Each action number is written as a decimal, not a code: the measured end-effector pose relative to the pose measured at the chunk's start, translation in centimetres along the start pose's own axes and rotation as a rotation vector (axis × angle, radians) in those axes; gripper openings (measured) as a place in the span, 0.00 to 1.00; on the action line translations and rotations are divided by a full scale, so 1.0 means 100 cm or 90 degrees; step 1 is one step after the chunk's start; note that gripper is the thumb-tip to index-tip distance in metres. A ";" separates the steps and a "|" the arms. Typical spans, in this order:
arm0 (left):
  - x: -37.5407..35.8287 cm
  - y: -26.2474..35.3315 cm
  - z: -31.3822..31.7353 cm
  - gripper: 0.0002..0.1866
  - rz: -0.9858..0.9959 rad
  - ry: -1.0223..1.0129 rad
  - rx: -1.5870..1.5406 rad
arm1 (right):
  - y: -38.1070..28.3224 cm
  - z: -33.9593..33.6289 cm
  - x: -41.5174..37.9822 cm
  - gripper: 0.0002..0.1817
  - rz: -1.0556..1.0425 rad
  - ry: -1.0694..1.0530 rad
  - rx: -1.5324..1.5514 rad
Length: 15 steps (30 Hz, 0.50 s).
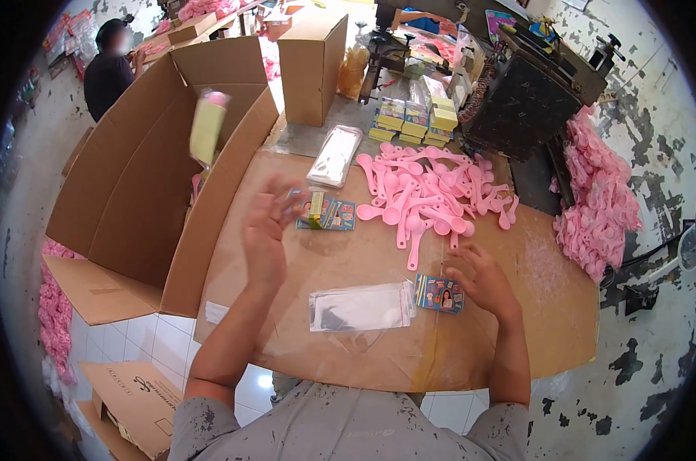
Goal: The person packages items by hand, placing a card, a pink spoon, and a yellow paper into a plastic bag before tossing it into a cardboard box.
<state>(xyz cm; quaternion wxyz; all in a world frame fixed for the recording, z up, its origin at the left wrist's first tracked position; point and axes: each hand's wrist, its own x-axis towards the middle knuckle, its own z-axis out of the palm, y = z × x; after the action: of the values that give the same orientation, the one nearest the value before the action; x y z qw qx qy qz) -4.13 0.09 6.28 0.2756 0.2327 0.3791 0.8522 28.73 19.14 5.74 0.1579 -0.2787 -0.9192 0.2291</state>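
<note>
My left hand [266,230] is raised over the left part of the cardboard-covered table, its fingers apart, blurred and holding nothing. Behind its fingers lies a small stack of printed cards [336,214]. A clear packet with a pale yellow card and something pink [208,129] hangs in mid-air, blurred, over the large open carton [140,177], apart from my hand. My right hand [482,283] hovers with loosely bent, parted fingers beside a second card stack [440,294]. Just beyond its fingertips begins the heap of pink measuring spoons [432,188]. Flat clear plastic sleeves [359,307] lie between my arms.
More clear sleeves [335,157] lie farther back, near an upright carton [312,69]. Bundled cards [409,119] are stacked behind the spoons. A black metal machine [521,92] stands at back right, beside bagged pink items [597,200]. Another person [109,73] is at far left.
</note>
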 end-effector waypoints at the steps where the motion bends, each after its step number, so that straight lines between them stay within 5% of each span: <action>1: -0.004 -0.026 -0.010 0.13 -0.033 -0.051 0.129 | 0.004 -0.003 -0.004 0.20 -0.009 -0.043 0.013; 4: -0.032 -0.060 -0.006 0.11 -0.117 -0.337 0.547 | 0.010 -0.005 -0.012 0.19 -0.015 -0.131 0.047; 7: -0.055 -0.084 0.001 0.11 0.198 -0.509 0.820 | 0.012 -0.002 -0.015 0.17 0.020 -0.115 0.071; 15: -0.052 -0.086 -0.001 0.09 0.124 -0.519 0.674 | 0.003 -0.006 -0.015 0.15 0.019 -0.074 0.020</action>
<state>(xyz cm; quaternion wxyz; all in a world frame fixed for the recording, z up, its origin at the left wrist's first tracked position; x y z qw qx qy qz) 2.17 1.52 -1.44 0.1671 0.6727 0.5884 0.4164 30.30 18.71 5.85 0.1048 -0.2757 -0.9190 0.2615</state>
